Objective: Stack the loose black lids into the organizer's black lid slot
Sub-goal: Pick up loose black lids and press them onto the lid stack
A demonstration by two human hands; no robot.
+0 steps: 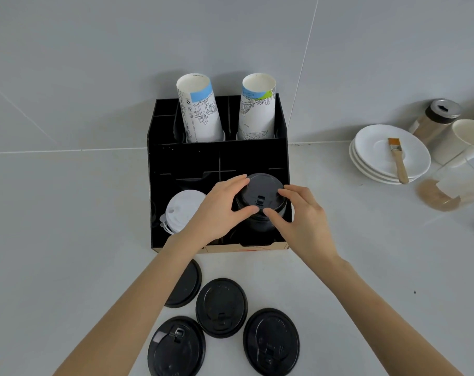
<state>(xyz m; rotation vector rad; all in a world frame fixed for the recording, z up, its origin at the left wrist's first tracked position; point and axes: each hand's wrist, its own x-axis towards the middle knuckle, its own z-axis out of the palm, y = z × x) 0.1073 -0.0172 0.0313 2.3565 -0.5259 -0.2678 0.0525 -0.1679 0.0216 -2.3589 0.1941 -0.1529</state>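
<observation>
Print runs up the two paper cups (200,109); too small to read; no other lettering legible.

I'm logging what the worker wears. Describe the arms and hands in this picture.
Both arms are bare as far as the picture shows: no sleeves in view. The left hand and right hand wear no gloves, and no rings, watch or bracelets show. Nails look short and unpainted.
</observation>
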